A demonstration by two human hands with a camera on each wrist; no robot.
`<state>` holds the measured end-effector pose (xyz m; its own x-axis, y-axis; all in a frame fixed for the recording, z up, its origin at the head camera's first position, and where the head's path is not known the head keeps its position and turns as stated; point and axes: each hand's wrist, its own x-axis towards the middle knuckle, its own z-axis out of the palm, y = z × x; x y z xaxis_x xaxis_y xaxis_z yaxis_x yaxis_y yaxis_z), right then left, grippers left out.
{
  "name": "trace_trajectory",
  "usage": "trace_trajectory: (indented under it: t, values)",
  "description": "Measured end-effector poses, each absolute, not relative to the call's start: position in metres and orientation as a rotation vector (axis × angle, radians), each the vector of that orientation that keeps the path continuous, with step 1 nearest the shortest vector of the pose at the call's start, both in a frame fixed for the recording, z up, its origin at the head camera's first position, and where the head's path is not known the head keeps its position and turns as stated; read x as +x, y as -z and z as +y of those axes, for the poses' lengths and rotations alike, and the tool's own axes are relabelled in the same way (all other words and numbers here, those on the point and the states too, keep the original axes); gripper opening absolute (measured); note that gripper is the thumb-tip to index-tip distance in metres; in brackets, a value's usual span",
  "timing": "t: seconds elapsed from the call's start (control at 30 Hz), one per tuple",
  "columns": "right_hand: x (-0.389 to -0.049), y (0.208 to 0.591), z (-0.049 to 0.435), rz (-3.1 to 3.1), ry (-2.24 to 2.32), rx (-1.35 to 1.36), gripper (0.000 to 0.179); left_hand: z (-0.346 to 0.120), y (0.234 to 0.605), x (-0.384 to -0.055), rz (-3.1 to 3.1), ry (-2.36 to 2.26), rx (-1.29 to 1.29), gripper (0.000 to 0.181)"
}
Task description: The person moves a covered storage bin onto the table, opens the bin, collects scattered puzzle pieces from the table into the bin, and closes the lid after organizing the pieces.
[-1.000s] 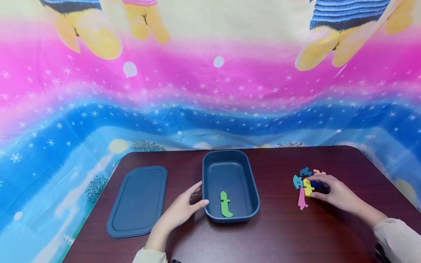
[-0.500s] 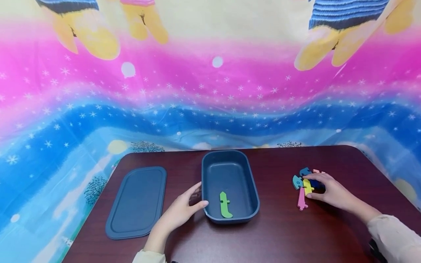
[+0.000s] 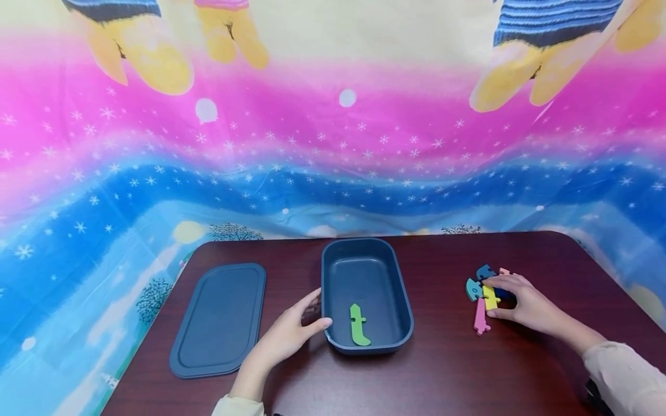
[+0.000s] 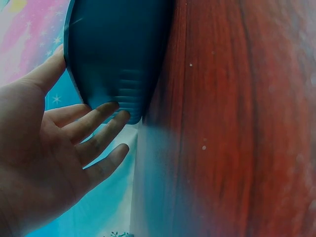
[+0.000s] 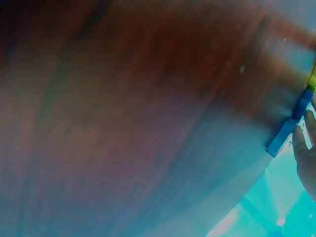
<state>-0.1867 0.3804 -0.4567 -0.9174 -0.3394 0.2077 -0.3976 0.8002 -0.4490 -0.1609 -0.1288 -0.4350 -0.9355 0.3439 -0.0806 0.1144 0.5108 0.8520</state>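
Head: lid (image 3: 218,320) lower left; box (image 3: 366,277) centre, green piece (image 3: 358,328) inside; right, teal piece (image 3: 473,289) and pink piece (image 3: 481,318) beside yellow piece (image 3: 490,299), pinched by right hand (image 3: 525,303); left wrist: left hand (image 4: 54,143), fingers spread, touching box; right wrist: blue piece (image 5: 282,138), right edge.

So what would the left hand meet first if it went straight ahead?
The dark blue box, on its left side. The left hand looks to be against it, though fingertip contact is hard to judge.
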Motion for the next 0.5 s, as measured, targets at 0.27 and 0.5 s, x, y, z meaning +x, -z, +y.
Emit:
trace_trajectory:
  t: [0.27, 0.5]
  values:
    - [-0.184, 0.451, 0.378, -2.938, -0.708, 0.527, 0.065, -0.129, 0.435, -0.16, 2.514, -1.39, 0.384, 0.073]
    - [-0.18, 0.445, 0.375, -2.923, -0.771, 0.511, 0.066, -0.13, 0.433, -0.16, 2.501, -1.39, 0.38, 0.074]
